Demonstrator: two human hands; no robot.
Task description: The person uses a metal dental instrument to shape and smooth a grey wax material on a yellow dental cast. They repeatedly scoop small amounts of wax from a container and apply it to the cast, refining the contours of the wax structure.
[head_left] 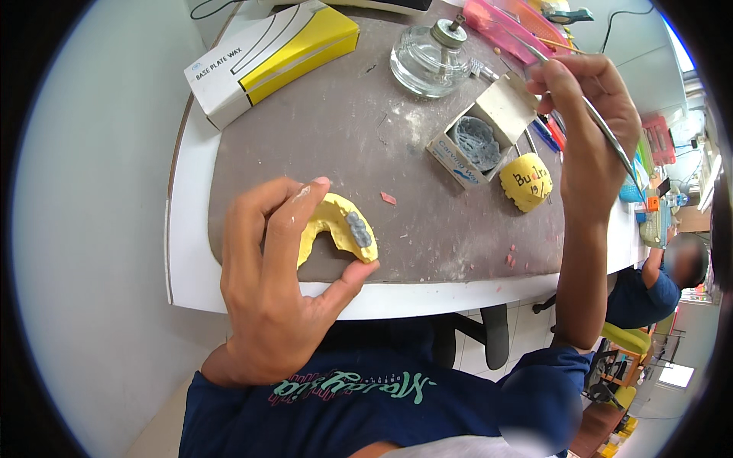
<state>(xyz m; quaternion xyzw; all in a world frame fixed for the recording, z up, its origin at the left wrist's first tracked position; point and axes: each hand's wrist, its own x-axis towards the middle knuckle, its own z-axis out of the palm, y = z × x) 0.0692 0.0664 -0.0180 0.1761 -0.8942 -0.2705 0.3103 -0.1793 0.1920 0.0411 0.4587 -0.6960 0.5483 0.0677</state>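
Between the thumb and fingers of my left hand [279,263] is a yellow horseshoe-shaped dental cast [347,210], held over the table's near edge. Grey wax teeth [357,229] sit on the cast's right side. Raised at the right, my right hand [584,114] grips a thin metal wax carver [607,131] in its fingers, one end pointing up left and the other down right. Left of that hand stands an opened small carton [462,169] with grey carving wax [475,143] inside. A second yellow cast [527,182] with handwriting on it lies beside the carton.
A glass spirit burner [431,61] stands at the back, left of a pink tray [504,30] with tools. A white and yellow box [275,61] lies at the back left. Pink wax scraps [389,198] dot the brown mat [305,137]. Another person [649,282] sits far right.
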